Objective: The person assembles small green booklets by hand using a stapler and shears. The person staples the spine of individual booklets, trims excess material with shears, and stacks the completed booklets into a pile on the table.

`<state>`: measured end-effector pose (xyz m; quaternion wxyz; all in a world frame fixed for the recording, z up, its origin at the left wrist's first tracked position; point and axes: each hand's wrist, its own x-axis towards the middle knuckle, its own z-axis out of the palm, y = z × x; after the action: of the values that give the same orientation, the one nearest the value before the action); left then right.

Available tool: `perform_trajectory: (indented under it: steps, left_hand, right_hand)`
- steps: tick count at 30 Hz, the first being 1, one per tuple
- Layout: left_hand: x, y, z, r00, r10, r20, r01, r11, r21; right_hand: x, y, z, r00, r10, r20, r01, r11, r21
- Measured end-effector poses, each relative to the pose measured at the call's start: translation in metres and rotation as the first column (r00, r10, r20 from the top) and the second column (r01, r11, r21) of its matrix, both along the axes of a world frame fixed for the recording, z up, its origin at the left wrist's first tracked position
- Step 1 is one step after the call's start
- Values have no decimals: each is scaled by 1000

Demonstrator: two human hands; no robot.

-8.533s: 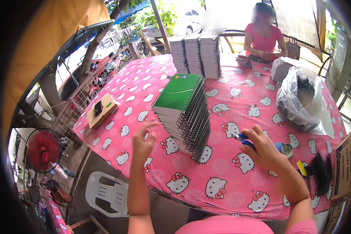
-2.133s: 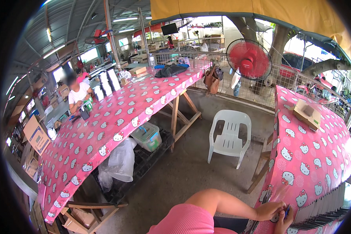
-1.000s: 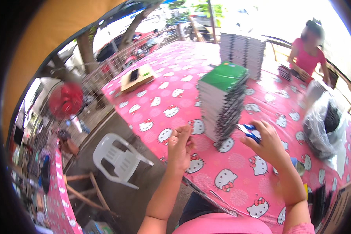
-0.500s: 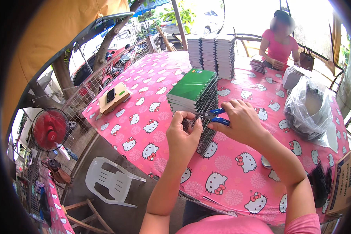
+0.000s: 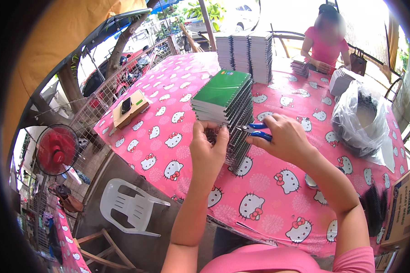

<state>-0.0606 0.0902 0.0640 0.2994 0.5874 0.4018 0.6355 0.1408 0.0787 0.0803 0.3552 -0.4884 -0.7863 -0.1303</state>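
A tall stack of spiral notebooks (image 5: 223,91) with a green top cover stands before me on the table, its black coil bindings toward the right. My left hand (image 5: 208,143) is at the near corner of the stack, thumb and fingers closed around the bound edge of a notebook low in the pile. From the right, my right hand (image 5: 282,134) holds blue-handled pliers (image 5: 258,131). The plier tips point left at the black coils, a short way from my left thumb. Whether the jaws touch a wire is too small to tell.
Taller notebook stacks (image 5: 243,57) stand behind. At right are a plastic bag (image 5: 362,120) of black coils, loose coils (image 5: 373,207) and a cardboard box (image 5: 403,207). A phone (image 5: 126,105) lies on a flat carton (image 5: 132,113) at left. A co-worker (image 5: 328,50) sits across the pink-covered table.
The whole view has shifted slightly. My left thumb and the plier tips are farther apart, the pliers having moved a little right relative to the stack. Both hands keep their grips.
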Motion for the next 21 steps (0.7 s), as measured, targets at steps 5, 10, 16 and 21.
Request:
perform_trajectory:
  steps: [5, 10, 16, 21]
  left_hand:
    - [4, -5, 8, 989, 61, -135, -60, 998, 5]
    - [-3, -2, 8, 992, 43, -117, -53, 995, -87]
    - [-5, 0, -2, 998, 15, -66, -22, 995, -96]
    - [-6, 1, -5, 984, -10, -179, 2, 999, -46]
  right_hand:
    - [-8, 8, 4, 999, -5, 40, 7, 999, -46]
    - [-11, -1, 13, 993, -81, 85, 106, 935, -337]
    - [-4, 4, -6, 999, -13, 53, 7, 994, 105]
    - [-18, 0, 18, 992, -59, 116, 112, 839, -532]
